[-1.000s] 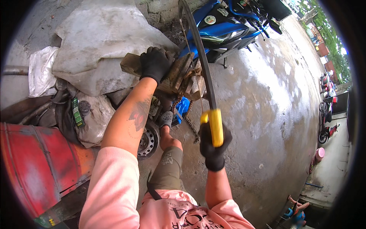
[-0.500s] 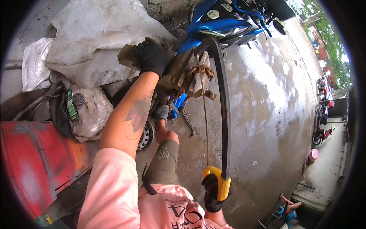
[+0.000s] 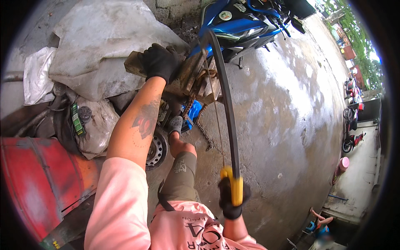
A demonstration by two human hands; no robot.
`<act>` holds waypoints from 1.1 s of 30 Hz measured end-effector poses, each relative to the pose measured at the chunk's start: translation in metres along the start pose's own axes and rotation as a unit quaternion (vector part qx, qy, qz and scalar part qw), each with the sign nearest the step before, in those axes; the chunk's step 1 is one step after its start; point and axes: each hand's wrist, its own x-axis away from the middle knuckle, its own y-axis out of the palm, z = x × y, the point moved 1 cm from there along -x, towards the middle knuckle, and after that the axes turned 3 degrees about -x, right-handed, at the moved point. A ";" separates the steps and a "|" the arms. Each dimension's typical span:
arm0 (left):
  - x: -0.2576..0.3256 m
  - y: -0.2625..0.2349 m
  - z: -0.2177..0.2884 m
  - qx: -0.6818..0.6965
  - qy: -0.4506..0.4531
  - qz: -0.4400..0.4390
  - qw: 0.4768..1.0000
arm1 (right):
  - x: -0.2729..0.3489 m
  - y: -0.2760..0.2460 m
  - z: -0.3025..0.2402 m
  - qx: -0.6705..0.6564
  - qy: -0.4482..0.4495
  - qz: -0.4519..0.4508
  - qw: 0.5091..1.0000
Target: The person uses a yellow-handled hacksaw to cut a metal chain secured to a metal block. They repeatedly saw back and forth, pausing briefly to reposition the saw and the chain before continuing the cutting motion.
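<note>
In a black glove, my left hand point(image 3: 159, 61) is wrapped over a weathered wooden beam point(image 3: 134, 64) and presses on it. My right hand point(image 3: 228, 210), also gloved in black, grips the yellow handle of a bow saw point(image 3: 228, 104). The saw's dark curved frame reaches away from me, and its thin blade lies across the wood's right end. A rusty chain point(image 3: 191, 100) is looped around the wood there and hangs below it. Whether the blade sits in a cut is too small to tell.
A blue motorcycle point(image 3: 233, 25) stands just beyond the saw's tip. Left lie a grey woven sheet point(image 3: 104, 37), a dirty sack point(image 3: 98, 129) and a red metal drum point(image 3: 37, 175). A wheel point(image 3: 156, 152) is beside my leg. Wet concrete point(image 3: 283, 125) stretches right; another person is far right.
My right hand has pushed the saw forward and slightly left, so its far end reaches farther past the wood. My left hand stays on the beam. The whole view has shifted slightly.
</note>
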 end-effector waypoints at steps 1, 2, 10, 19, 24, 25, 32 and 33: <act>0.000 0.003 -0.001 -0.007 -0.001 0.003 1.000 | 0.011 -0.010 -0.015 0.149 0.040 -0.022 0.988; -0.002 0.006 -0.002 -0.010 0.002 0.016 1.000 | 0.019 -0.014 -0.009 0.008 0.093 -0.019 0.995; 0.000 0.011 0.002 0.019 0.014 -0.017 1.000 | -0.158 0.088 -0.006 -0.145 -0.020 0.025 0.989; 0.001 0.007 0.004 0.000 0.019 -0.018 1.000 | -0.035 0.007 -0.003 0.008 -0.038 -0.023 0.999; -0.003 0.020 0.004 0.016 0.040 -0.014 0.999 | -0.137 0.050 -0.014 -0.070 -0.062 0.001 0.996; 0.001 0.018 0.003 0.016 0.048 -0.010 0.999 | -0.135 0.053 -0.018 -0.093 -0.037 0.004 0.995; -0.005 0.017 -0.008 0.005 0.032 -0.014 0.999 | -0.026 -0.001 -0.012 -0.010 -0.076 -0.028 0.997; -0.006 0.021 -0.008 0.004 0.031 -0.011 0.999 | -0.006 -0.014 -0.015 -0.014 -0.039 -0.036 0.998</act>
